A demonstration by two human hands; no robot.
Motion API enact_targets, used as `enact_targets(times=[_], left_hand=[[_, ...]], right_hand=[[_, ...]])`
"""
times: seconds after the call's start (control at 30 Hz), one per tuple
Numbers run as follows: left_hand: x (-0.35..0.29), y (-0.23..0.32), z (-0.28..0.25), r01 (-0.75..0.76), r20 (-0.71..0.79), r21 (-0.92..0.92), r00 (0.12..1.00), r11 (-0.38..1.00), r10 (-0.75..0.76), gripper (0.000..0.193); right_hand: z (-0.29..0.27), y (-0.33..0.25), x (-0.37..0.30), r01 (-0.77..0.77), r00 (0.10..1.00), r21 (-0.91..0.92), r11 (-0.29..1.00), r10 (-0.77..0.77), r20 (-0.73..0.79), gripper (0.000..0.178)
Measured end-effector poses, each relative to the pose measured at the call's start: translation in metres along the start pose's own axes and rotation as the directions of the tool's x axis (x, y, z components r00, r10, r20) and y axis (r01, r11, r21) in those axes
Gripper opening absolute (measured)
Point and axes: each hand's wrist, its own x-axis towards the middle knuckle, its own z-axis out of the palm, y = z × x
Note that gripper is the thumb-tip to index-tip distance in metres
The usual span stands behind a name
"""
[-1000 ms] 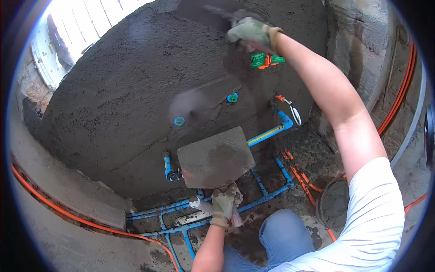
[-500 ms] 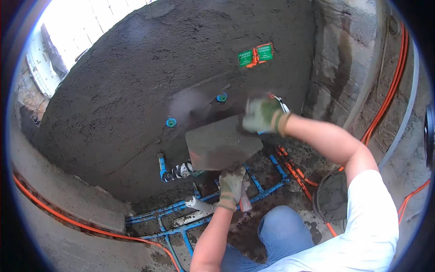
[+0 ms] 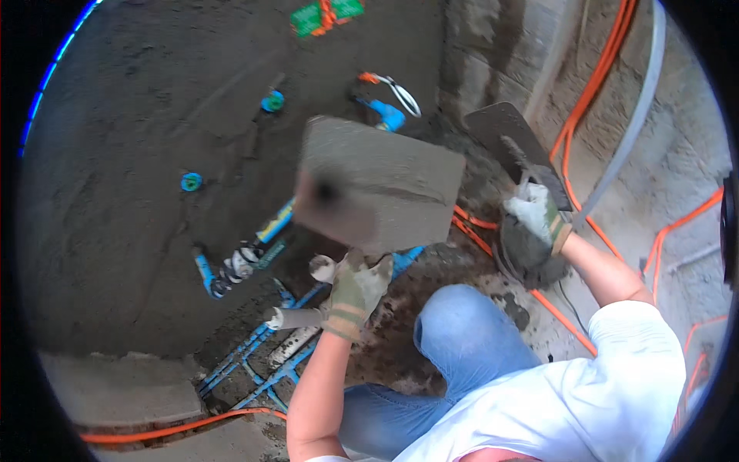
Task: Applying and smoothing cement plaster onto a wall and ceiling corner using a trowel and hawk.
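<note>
My gloved left hand (image 3: 356, 289) is closed beneath a hawk (image 3: 408, 173), a flat square board smeared with wet grey mortar. A dark blur covers part of the board's left side. Off to the right, my gloved right hand (image 3: 533, 214) grips a plastering trowel (image 3: 500, 131); its dark rectangular blade is tilted and points up and away. Below that hand stands a round bucket (image 3: 531, 258), partly hidden, with grey mortar in it. Ahead, a wall (image 3: 115, 138) is coated in damp grey mortar.
Blue pipes (image 3: 258, 377) run low along the wall, with a valve (image 3: 240, 266) and white pipe stubs (image 3: 296, 318). Orange conduits (image 3: 593, 85) and a grey conduit (image 3: 635, 108) climb at right. Green covers (image 3: 327, 15) and round blue fittings (image 3: 272, 102) sit in the wall.
My right hand has swung away from the hawk to the right, over the bucket, and the trowel now shows plainly. The view has turned to the right and down.
</note>
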Motion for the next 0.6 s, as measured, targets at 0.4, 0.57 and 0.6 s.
enact_targets(times=[0.4, 0.57, 0.6], left_hand=[[0.007, -0.142, 0.176, -0.972, 0.970, 0.059, 0.002, 0.229, -0.243, 0.022], [-0.065, -0.249, 0.213, -0.839, 0.940, 0.248, 0.088, 0.485, -0.330, 0.030], [-0.080, -0.271, 0.212, -0.827, 0.935, 0.282, 0.122, 0.487, -0.334, 0.035]], right_hand=[[-0.207, 0.180, -0.081, -0.198, 0.903, -0.960, 0.197, 0.417, -0.101, 0.035], [-0.164, 0.138, -0.013, 0.155, 0.826, -0.986, 0.056, 0.541, 0.160, 0.025], [-0.157, 0.140, 0.001, 0.336, 0.793, -0.942, 0.004, 0.539, 0.285, 0.023]])
